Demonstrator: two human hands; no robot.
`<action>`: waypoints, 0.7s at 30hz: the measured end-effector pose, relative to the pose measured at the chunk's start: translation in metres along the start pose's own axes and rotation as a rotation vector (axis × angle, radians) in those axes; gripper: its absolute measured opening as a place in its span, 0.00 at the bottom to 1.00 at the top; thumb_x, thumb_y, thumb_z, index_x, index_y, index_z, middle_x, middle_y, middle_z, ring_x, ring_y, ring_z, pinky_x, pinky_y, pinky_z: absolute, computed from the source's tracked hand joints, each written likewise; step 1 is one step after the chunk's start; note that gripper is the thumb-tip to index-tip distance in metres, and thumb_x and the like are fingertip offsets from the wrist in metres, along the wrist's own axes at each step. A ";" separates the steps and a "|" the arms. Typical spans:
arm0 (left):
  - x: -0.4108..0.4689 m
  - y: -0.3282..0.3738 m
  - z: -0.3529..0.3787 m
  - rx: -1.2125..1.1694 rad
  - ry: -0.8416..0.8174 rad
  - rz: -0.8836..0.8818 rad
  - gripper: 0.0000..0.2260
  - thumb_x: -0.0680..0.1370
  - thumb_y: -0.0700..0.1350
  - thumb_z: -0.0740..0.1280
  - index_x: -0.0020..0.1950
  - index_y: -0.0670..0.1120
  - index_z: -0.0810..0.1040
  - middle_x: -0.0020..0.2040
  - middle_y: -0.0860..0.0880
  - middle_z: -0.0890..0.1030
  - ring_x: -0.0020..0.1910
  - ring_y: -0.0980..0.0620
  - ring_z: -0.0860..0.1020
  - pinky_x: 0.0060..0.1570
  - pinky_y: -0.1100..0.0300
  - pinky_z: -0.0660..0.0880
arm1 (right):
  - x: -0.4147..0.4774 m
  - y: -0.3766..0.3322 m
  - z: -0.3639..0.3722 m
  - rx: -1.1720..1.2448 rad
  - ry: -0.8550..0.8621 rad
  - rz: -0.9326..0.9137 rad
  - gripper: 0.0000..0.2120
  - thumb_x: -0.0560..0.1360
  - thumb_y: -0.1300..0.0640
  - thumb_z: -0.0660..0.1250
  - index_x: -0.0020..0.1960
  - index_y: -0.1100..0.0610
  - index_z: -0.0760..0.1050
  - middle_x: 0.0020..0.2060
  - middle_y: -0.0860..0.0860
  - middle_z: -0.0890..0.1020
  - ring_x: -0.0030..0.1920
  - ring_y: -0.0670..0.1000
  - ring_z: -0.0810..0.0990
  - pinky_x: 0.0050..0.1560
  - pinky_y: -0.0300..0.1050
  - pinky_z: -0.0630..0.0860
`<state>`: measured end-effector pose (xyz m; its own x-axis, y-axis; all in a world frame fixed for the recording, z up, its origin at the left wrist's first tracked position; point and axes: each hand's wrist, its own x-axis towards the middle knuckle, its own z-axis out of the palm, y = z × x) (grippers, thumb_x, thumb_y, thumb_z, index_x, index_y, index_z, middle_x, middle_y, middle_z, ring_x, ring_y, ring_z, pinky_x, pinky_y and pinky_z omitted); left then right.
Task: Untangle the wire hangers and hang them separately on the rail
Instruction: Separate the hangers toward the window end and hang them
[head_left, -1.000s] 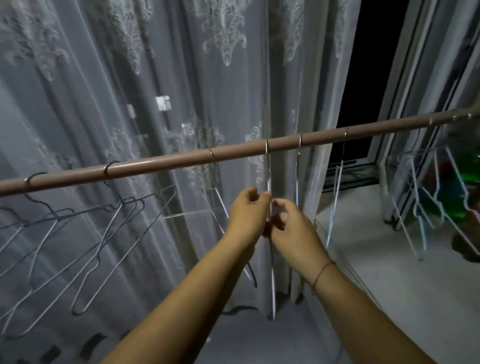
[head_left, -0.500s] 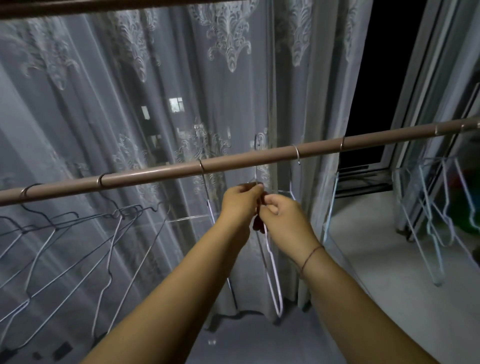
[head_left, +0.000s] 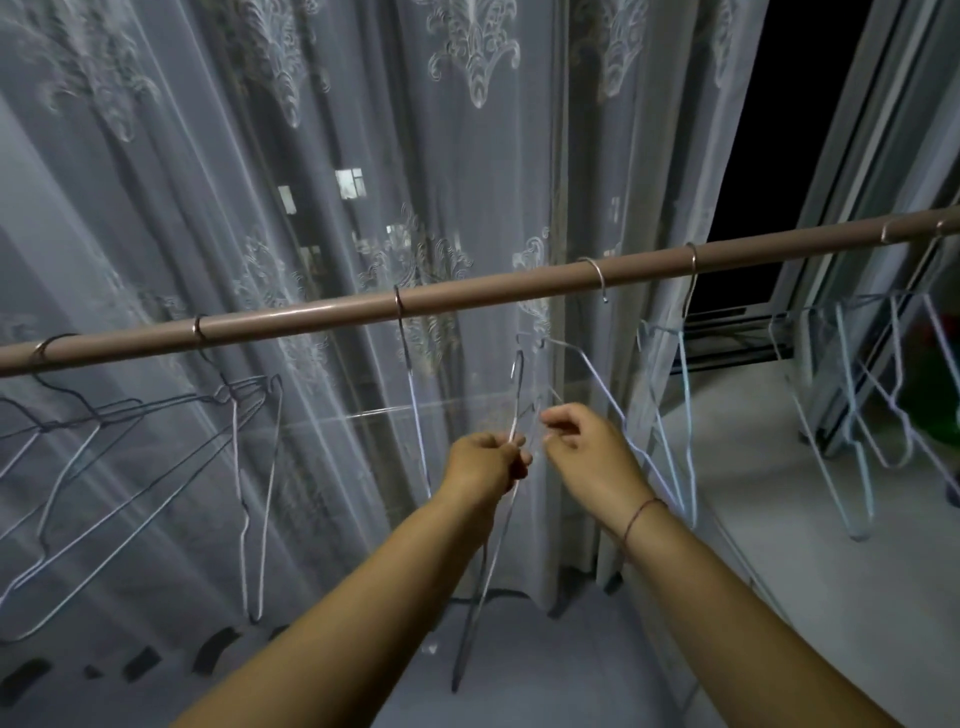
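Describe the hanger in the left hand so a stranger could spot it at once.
Find the brown rail crossing the lace curtain. Just below its middle, the left hand grips a grey wire hanger. Unlike its neighbours, its hook hangs free under the rail, not looped over it.

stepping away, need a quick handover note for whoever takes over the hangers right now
Left hand pinches a grey hanger, off the rail, hook just under it.
Right hand: fingers curled beside a pale hanger; grip unclear.
Done: single hangers spaced along the rail's middle.
Left: hook the grey hanger on, then check the left bunch, which looks crossed.
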<state>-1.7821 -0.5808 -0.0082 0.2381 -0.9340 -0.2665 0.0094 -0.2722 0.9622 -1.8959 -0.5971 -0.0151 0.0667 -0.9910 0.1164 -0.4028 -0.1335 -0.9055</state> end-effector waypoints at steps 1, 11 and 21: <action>-0.004 -0.005 -0.003 0.013 -0.008 -0.002 0.08 0.78 0.35 0.60 0.47 0.43 0.78 0.33 0.47 0.77 0.31 0.54 0.73 0.32 0.66 0.68 | 0.000 0.004 0.001 -0.024 -0.009 -0.006 0.13 0.75 0.59 0.60 0.57 0.49 0.73 0.56 0.48 0.77 0.52 0.45 0.75 0.49 0.37 0.70; -0.015 -0.042 -0.036 0.299 -0.149 0.125 0.11 0.79 0.40 0.60 0.46 0.51 0.80 0.38 0.50 0.79 0.42 0.52 0.75 0.46 0.63 0.71 | -0.016 0.026 -0.004 -0.429 -0.277 -0.188 0.17 0.75 0.58 0.63 0.63 0.50 0.72 0.61 0.47 0.75 0.63 0.46 0.70 0.63 0.37 0.63; -0.014 -0.062 -0.034 0.288 0.033 0.249 0.05 0.72 0.39 0.71 0.40 0.49 0.79 0.38 0.54 0.80 0.38 0.64 0.74 0.39 0.77 0.68 | -0.043 0.038 -0.023 -0.181 -0.274 0.004 0.07 0.75 0.62 0.63 0.42 0.60 0.79 0.29 0.48 0.80 0.31 0.40 0.77 0.37 0.29 0.72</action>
<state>-1.7525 -0.5433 -0.0621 0.2300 -0.9730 -0.0204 -0.3248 -0.0965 0.9408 -1.9352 -0.5594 -0.0451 0.2980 -0.9543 -0.0227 -0.5573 -0.1546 -0.8158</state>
